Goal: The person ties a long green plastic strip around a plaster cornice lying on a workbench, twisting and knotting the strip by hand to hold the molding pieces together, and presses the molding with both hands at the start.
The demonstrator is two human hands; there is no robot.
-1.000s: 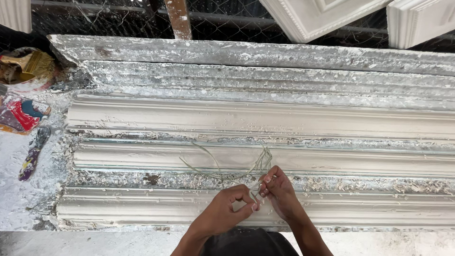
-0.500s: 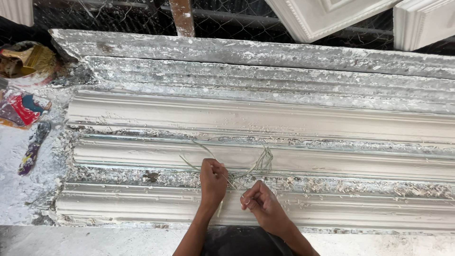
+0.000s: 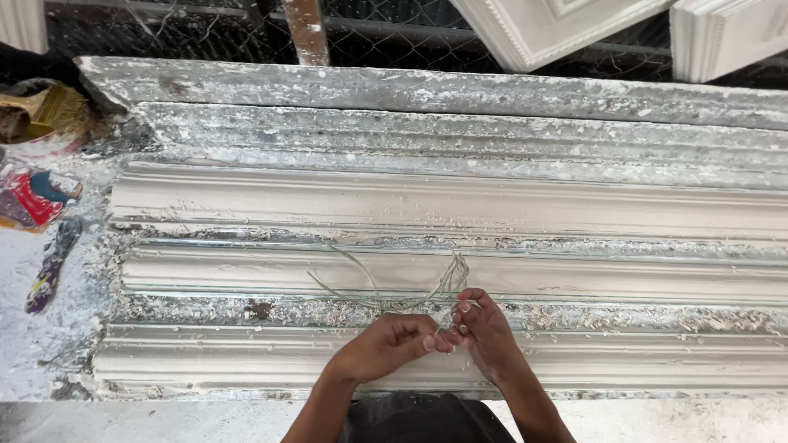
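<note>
My left hand [image 3: 392, 344] and my right hand [image 3: 486, 332] meet fingertip to fingertip over the nearest white plaster cornice moulding [image 3: 246, 361]. Both pinch thin pale fibre strands [image 3: 386, 287] that loop away from the fingers across the middle moulding [image 3: 574, 275]. A third moulding [image 3: 443, 201] lies beyond, all three running left to right on a plaster-crusted bench [image 3: 410, 86].
At the left lie a plaster-spattered brush [image 3: 51, 267], a coloured rag or wrapper [image 3: 33, 197] and a dirty container [image 3: 33, 119]. White moulded panels [image 3: 558, 25] lean against wire mesh at the back. A rusty post [image 3: 305, 31] stands behind the bench.
My left hand has come back from the middle moulding to meet my right hand at the near moulding, and both now pinch the strands together.
</note>
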